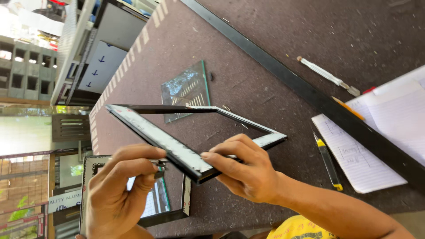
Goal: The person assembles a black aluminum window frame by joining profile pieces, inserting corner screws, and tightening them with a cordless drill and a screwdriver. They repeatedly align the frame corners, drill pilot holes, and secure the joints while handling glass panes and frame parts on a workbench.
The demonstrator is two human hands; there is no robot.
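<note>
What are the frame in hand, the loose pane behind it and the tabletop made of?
Frame: looks like thin metal section, probably aluminium, black outside with a pale inner face; straight edges, mitred corner. Both hands, left and right, hold it.
Pane: glass, greenish edge, reflective.
Tabletop: matte brown, felt-like covering, fuzzy and flecked.

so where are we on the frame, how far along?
Done: the black frame has its sides joined into a rectangle. In hand: the right hand grips the near corner while the left hand holds a small metal piece against it. Left: the glass pane lies loose on the brown table, not in the frame.
</note>
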